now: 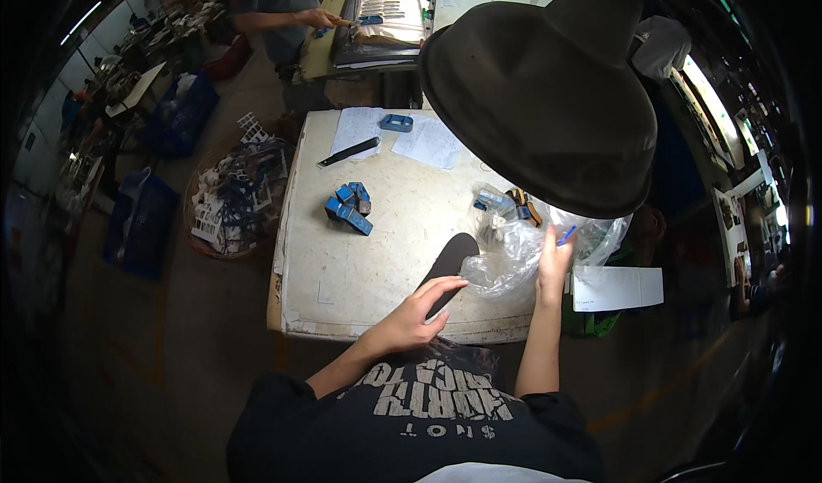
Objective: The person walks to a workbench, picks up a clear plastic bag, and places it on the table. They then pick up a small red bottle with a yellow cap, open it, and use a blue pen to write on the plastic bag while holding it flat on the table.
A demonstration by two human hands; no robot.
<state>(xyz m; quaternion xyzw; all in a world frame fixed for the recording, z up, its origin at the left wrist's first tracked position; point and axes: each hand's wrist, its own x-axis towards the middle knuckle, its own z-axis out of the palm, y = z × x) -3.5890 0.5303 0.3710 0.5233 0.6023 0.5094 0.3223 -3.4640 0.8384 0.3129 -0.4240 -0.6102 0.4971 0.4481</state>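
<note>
A dark, flat insole-shaped piece (451, 263) lies slanted near the front of the table. My left hand (411, 319) grips its near end, with the thumb on one side and the fingers on the other. My right hand (553, 265) is closed around a blue pen (566, 235), which sticks out past the fingers. Against that hand and to its left spreads a crumpled clear plastic bag (505, 271); whether the fingers also pinch it I cannot tell. Behind the bag are small yellow-and-black items (524, 207), partly covered by plastic.
A big dark lamp shade (539, 115) hangs over the table's right side. On the table (342, 269) lie blue blocks (349, 208), a black strip-like tool (349, 152), papers (431, 145) and a blue case (396, 122). White cards (618, 289) jut out at right. A full basket (235, 200) stands left; a co-worker (274, 16) works beyond.
</note>
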